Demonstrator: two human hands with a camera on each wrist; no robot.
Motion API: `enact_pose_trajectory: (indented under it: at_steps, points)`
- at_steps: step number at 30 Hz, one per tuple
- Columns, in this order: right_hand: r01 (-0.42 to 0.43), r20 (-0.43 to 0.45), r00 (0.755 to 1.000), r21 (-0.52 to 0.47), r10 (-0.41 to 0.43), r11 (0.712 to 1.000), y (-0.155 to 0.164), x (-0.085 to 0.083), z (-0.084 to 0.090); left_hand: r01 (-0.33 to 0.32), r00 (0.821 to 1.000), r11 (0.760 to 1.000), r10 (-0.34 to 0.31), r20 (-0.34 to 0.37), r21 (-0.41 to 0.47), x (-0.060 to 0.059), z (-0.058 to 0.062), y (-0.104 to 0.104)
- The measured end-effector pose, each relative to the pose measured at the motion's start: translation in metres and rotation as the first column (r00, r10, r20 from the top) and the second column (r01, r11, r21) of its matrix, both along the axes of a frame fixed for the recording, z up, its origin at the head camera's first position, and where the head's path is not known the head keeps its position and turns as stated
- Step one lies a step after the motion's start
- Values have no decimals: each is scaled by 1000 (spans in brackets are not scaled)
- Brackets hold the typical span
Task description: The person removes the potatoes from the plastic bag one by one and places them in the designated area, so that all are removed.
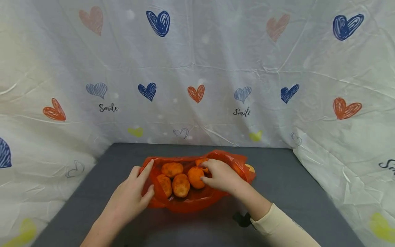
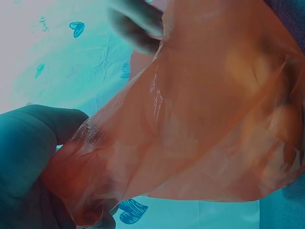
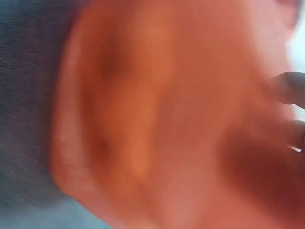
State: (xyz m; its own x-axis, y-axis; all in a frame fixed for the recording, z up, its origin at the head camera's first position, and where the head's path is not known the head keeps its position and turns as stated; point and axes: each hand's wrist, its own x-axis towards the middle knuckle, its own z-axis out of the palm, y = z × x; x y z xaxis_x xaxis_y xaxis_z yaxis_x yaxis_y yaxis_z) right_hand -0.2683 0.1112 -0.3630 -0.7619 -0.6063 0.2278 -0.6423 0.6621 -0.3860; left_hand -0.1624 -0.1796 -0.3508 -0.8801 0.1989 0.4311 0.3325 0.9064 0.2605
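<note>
A thin red-orange plastic bag [image 1: 197,206] lies on the grey table with its mouth spread wide. Inside are several lumpy, potato-like pieces [image 1: 181,185] and a rounder orange fruit [image 1: 196,177]. At the bag's left edge, my left hand [image 1: 131,192] holds the film; the left wrist view shows thumb and fingers [image 2: 28,143] pinching a gathered corner. My right hand [image 1: 222,175] reaches over the opening from the right, thumb and fingers apart, beside the round fruit and another orange piece [image 1: 202,163]. The right wrist view is blurred, with fingers [image 3: 290,90] at the bag's side.
A pale yellow piece [image 1: 250,168] shows at the bag's right end. Behind and beside the grey table [image 1: 277,178] hangs a white sheet [image 1: 216,44] printed with hearts. A small black object [image 1: 242,219] sits at my right wrist.
</note>
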Motion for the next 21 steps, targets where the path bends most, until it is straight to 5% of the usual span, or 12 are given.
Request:
enact_pose_trajectory:
  at_steps: [8,21]
  points:
    - [151,61,985,119,-159,981,-24,-23,-44,2,1000,1000,-2,24,2,0,0,4]
    - [341,30,938,114,-346,933,-44,-32,-72,12,999,1000,-12,31,7,-1,-3,6]
